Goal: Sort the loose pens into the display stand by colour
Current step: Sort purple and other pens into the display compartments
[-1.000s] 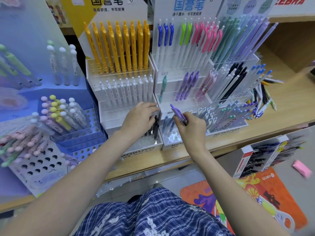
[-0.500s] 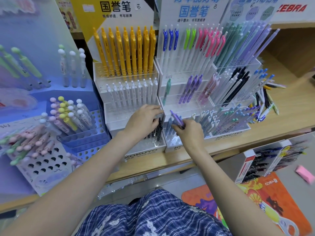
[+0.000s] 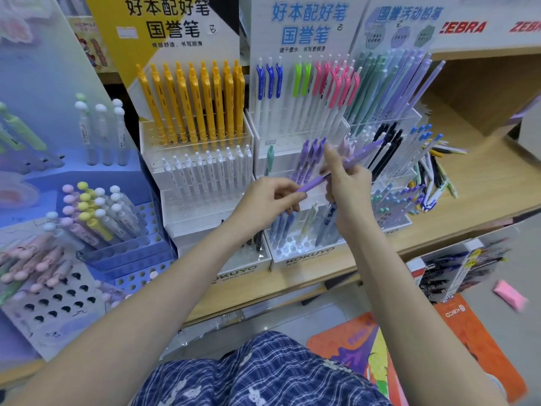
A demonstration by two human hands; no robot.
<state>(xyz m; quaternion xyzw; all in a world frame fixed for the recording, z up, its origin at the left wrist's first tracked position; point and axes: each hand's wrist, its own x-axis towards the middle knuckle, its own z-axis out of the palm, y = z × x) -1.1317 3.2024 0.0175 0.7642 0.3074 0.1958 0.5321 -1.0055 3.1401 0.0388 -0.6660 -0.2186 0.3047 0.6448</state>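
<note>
- Both hands are up in front of the white display stand, sharing one purple pen.
- The left hand pinches the pen's lower end between thumb and curled fingers.
- The right hand wraps the middle of the barrel, forefinger pointing up toward the far rows.
- The pen lies tilted, low at the left, its upper end rising to the right past the right hand, in front of the stand's middle tier.
- Just behind the hands, three purple pens stand upright in that tier.
- The far tier holds blue, green and pink-clipped pens; yellow pens fill the stand to the left.
- Loose pens lie heaped on the wooden shelf at right.
</note>
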